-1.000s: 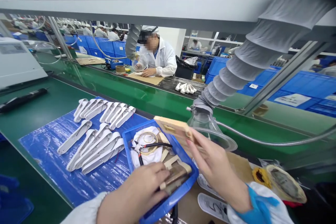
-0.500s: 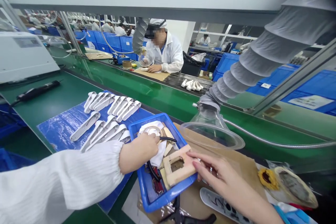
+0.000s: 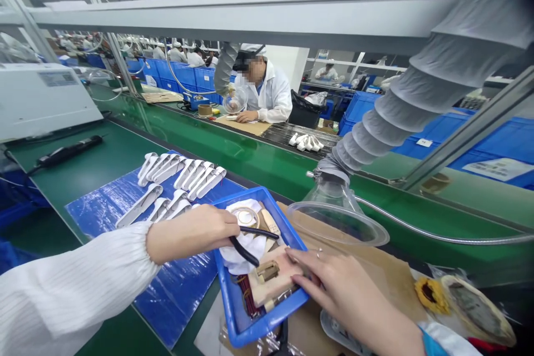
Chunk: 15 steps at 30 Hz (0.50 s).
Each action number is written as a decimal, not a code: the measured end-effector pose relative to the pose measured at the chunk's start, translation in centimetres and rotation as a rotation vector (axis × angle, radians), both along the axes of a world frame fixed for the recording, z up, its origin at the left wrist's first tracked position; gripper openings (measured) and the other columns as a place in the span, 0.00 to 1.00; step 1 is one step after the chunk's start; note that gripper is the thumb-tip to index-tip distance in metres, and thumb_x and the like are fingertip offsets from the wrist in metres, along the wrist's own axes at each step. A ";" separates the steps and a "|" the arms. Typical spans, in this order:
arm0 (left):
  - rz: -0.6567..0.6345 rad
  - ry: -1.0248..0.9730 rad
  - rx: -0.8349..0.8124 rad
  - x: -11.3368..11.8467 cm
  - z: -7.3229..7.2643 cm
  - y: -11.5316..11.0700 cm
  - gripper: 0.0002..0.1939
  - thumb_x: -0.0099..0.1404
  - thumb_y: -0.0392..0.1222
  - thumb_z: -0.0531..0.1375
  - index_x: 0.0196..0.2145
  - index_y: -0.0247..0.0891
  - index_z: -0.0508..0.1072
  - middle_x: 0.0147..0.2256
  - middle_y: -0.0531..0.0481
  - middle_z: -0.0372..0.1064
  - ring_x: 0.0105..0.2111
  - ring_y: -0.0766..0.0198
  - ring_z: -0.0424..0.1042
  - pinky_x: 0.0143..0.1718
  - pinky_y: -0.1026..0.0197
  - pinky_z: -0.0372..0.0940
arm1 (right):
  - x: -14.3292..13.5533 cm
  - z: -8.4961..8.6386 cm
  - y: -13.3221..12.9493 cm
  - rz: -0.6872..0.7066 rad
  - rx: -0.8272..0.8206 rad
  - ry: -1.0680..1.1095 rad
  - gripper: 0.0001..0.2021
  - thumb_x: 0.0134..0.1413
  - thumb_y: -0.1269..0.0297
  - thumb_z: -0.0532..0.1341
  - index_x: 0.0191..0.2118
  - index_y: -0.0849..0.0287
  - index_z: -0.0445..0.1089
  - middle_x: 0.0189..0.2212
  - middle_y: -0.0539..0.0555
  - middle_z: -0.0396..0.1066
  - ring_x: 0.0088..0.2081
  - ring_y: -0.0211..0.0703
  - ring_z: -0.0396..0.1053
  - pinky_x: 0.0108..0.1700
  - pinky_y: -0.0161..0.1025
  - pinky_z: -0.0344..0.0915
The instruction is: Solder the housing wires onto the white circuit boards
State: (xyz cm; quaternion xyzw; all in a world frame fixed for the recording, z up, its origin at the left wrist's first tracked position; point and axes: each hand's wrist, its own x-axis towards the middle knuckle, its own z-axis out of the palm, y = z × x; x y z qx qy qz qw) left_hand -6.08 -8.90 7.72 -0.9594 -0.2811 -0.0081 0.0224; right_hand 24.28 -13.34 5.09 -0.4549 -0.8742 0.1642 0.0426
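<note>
Over the left side of a blue tray, my left hand is closed on a black-handled tool, whose two handles spread to the right of the fingers; its head is hidden in the hand. A pale wooden block with a cut-out lies in the tray. The fingers of my right hand rest on the block's right edge, thumb below and fingertips on top. Beside the block are white cloth, a round ring and dark red wires.
White strap-like parts lie in rows on a blue sheet. A clear suction hood hangs behind the tray. A black tool lies at left. Across the bench, a person in white works.
My left hand has lifted out of the tray and moved left, now with the black-handled tool. The wooden block sits slightly lower, with my right hand still on it. The view has tilted up slightly.
</note>
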 end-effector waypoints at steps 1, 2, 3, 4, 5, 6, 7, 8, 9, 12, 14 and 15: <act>0.003 -0.016 0.002 -0.2 0.0 0.1 0.10 0.73 0.42 0.53 0.39 0.38 0.74 0.35 0.50 0.76 0.37 0.61 0.76 0.37 0.62 0.66 | 0.3 -0.1 -0.1 -0.015 0.013 0.010 0.18 0.68 0.58 0.53 0.60 0.49 0.66 0.46 0.56 0.78 0.43 0.57 0.77 0.42 0.52 0.73; 0.007 -0.036 0.011 -0.4 0.1 0.3 0.11 0.73 0.43 0.53 0.40 0.38 0.74 0.36 0.49 0.76 0.38 0.61 0.76 0.37 0.63 0.67 | 0.7 -0.2 -0.3 -0.038 0.021 0.040 0.18 0.68 0.57 0.53 0.60 0.48 0.66 0.47 0.55 0.77 0.44 0.57 0.77 0.42 0.53 0.74; 0.014 -0.056 0.024 -0.6 0.2 0.3 0.12 0.74 0.43 0.52 0.43 0.38 0.74 0.38 0.47 0.76 0.39 0.61 0.76 0.39 0.62 0.68 | 1.1 -0.2 -0.6 -0.063 0.023 0.091 0.18 0.68 0.56 0.53 0.60 0.46 0.66 0.48 0.54 0.77 0.44 0.56 0.77 0.43 0.53 0.74; 0.015 -0.086 0.047 -0.8 0.4 0.2 0.13 0.74 0.41 0.50 0.46 0.38 0.74 0.41 0.45 0.77 0.42 0.60 0.76 0.42 0.61 0.69 | 1.4 -0.2 -0.9 -0.101 0.022 0.157 0.17 0.68 0.55 0.53 0.59 0.45 0.67 0.49 0.53 0.76 0.46 0.54 0.76 0.45 0.52 0.74; 0.005 -0.125 0.073 -1.0 0.5 -0.1 0.14 0.74 0.38 0.49 0.49 0.38 0.73 0.45 0.44 0.76 0.46 0.59 0.76 0.46 0.59 0.70 | 1.7 -0.1 -1.4 -0.154 0.014 0.235 0.17 0.67 0.53 0.54 0.59 0.44 0.67 0.50 0.52 0.75 0.48 0.53 0.75 0.47 0.51 0.74; -0.022 -0.177 0.102 -1.0 0.8 -0.6 0.16 0.74 0.35 0.48 0.52 0.38 0.72 0.48 0.43 0.76 0.50 0.58 0.74 0.51 0.57 0.69 | 1.9 0.0 -1.8 -0.222 -0.004 0.326 0.18 0.67 0.52 0.55 0.59 0.43 0.66 0.53 0.52 0.74 0.50 0.52 0.74 0.50 0.50 0.73; -0.071 -0.231 0.122 -0.8 1.0 -1.3 0.18 0.73 0.32 0.47 0.55 0.40 0.71 0.51 0.43 0.75 0.54 0.57 0.73 0.55 0.55 0.68 | 1.9 0.2 -2.4 -0.295 -0.041 0.425 0.19 0.66 0.50 0.55 0.60 0.43 0.66 0.56 0.52 0.71 0.54 0.50 0.71 0.54 0.48 0.72; -0.125 -0.291 0.133 -0.4 1.2 -2.2 0.20 0.73 0.32 0.47 0.58 0.41 0.69 0.52 0.43 0.74 0.56 0.57 0.71 0.58 0.54 0.66 | 1.8 0.4 -2.9 -0.363 -0.105 0.528 0.21 0.65 0.49 0.56 0.61 0.43 0.64 0.59 0.51 0.68 0.58 0.48 0.68 0.56 0.45 0.70; -0.172 -0.360 0.137 0.2 1.4 -3.3 0.22 0.73 0.32 0.47 0.61 0.43 0.66 0.53 0.44 0.74 0.58 0.57 0.70 0.61 0.53 0.64 | 1.5 0.5 -3.5 -0.418 -0.190 0.625 0.22 0.65 0.47 0.56 0.62 0.42 0.63 0.62 0.51 0.65 0.60 0.47 0.66 0.57 0.42 0.70; -0.183 -0.521 0.108 2.5 2.0 -6.3 0.26 0.75 0.36 0.41 0.67 0.49 0.55 0.54 0.50 0.74 0.60 0.60 0.68 0.65 0.53 0.59 | 0.0 0.6 -5.2 -0.424 -0.520 0.840 0.24 0.62 0.43 0.57 0.59 0.46 0.68 0.56 0.53 0.71 0.55 0.46 0.71 0.50 0.38 0.74; -0.231 -0.488 0.128 3.7 2.2 -7.5 0.26 0.75 0.36 0.43 0.68 0.46 0.52 0.54 0.53 0.73 0.61 0.65 0.65 0.68 0.58 0.53 | -0.9 0.2 -6.1 -0.364 -0.703 0.956 0.23 0.60 0.41 0.58 0.51 0.51 0.74 0.40 0.55 0.78 0.42 0.44 0.77 0.41 0.36 0.76; -0.271 -0.447 0.152 4.1 2.2 -7.7 0.26 0.75 0.35 0.45 0.68 0.44 0.52 0.55 0.53 0.72 0.62 0.66 0.64 0.69 0.60 0.51 | -1.1 0.0 -6.4 -0.359 -0.760 1.016 0.23 0.60 0.40 0.58 0.46 0.54 0.75 0.33 0.54 0.78 0.35 0.41 0.76 0.37 0.34 0.74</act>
